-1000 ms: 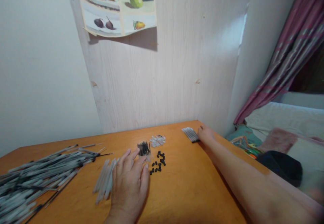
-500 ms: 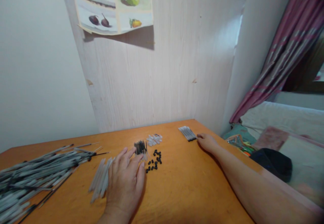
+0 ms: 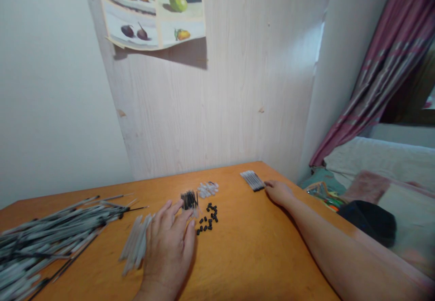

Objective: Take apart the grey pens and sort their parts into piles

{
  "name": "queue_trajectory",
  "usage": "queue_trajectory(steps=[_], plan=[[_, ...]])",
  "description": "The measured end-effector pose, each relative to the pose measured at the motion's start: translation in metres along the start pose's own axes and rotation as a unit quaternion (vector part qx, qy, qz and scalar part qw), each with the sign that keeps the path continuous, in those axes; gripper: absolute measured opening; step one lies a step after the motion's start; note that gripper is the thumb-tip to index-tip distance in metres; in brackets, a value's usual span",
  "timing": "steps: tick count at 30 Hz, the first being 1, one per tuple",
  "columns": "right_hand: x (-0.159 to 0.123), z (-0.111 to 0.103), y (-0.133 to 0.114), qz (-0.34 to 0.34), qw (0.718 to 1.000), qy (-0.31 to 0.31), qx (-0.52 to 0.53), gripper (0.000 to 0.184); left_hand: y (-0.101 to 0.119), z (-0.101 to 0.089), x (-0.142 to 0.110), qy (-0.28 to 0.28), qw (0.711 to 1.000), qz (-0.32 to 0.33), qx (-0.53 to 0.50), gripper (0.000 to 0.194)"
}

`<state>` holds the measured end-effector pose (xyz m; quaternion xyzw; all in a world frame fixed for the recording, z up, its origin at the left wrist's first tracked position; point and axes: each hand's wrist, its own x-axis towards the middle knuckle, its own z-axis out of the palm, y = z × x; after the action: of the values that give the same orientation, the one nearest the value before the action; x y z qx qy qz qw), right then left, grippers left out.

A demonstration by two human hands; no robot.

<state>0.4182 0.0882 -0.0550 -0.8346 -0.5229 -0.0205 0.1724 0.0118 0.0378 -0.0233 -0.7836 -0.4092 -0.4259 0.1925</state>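
My left hand (image 3: 170,246) lies palm down with its fingers spread, nothing gripped in it. It partly covers a bundle of clear plastic pen barrels (image 3: 136,242). Just past its fingertips is a group of thin black refill-like sticks (image 3: 189,199). Small black plugs (image 3: 210,221) are scattered right of the thumb, and small translucent caps (image 3: 208,189) lie behind them. Farther right my right hand (image 3: 277,191) has its fingers closed at the black ends of a neat row of pens (image 3: 252,181). Whatever sits between those fingertips is hidden.
A large heap of pen parts (image 3: 61,233) covers the left side of the wooden table (image 3: 251,255). A wall stands behind, with a fruit picture sheet (image 3: 156,11) on it. Right of the table are a dark cap-like object (image 3: 369,221) and bedding (image 3: 408,192).
Both hands stay in nearly the same places, and the parts lie as before. The whole view has shifted slightly.
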Motion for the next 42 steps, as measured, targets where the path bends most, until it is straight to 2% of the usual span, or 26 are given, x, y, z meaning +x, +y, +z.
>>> queue_trajectory(steps=[8,22,35,42], plan=[[0.003,-0.003,-0.001,0.017,0.999,-0.039,0.008,0.04,-0.001,0.0,0.0,0.001,1.0,-0.001,-0.002,0.024],[0.004,0.001,0.0,0.019,0.999,-0.035,0.015,0.043,-0.001,0.0,-0.002,-0.003,1.0,-0.007,0.0,0.023],[0.009,0.011,0.009,0.039,0.998,0.005,0.039,0.048,-0.002,0.0,0.001,0.007,1.0,-0.018,-0.005,0.022],[0.01,0.008,0.011,0.045,0.997,0.031,0.058,0.048,-0.005,-0.005,0.006,0.025,0.999,-0.028,-0.007,0.022]])
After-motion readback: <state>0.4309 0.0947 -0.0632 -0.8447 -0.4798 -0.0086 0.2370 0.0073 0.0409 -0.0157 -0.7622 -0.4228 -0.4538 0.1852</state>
